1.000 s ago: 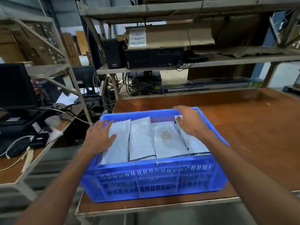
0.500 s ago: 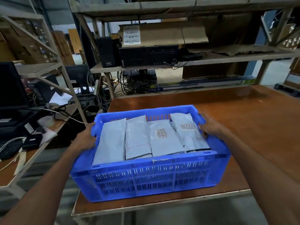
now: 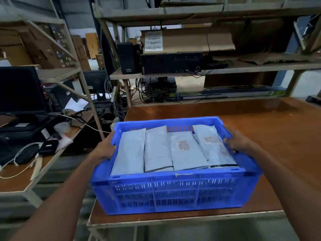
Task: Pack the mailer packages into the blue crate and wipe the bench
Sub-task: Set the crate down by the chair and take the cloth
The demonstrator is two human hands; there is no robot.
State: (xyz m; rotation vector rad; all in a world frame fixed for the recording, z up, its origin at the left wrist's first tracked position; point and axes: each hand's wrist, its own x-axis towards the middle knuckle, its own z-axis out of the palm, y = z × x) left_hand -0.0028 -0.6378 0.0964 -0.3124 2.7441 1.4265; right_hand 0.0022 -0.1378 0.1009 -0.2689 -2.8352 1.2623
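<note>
- Step in hand, as judged: lift or shift the loaded crate so that the bench can be wiped.
- The left hand grips the left end rim of the crate, fingers curled over the edge.
- The right hand grips the right end rim in the same way, fingers hooked inside the wall beside the outermost package.
- Four grey mailer packages lie side by side inside the crate and fill its width. Two carry printed labels.
- The crate is at the front left corner of the bench. Whether it rests on the surface or is already raised cannot be told.
- Lift both ends together and hold the crate level, because the packages lean against one another and may slide.
- Check that the right fingers do not pinch the labelled package against the wall.
- The shelf rack stands behind the bench and holds a black computer unit and a cardboard box. It blocks any move forward.
- The side desk, with a monitor and loose white cables, stands close on the left. Swing the crate clear of it.
- No wiping cloth can be identified on the bench.
</note>
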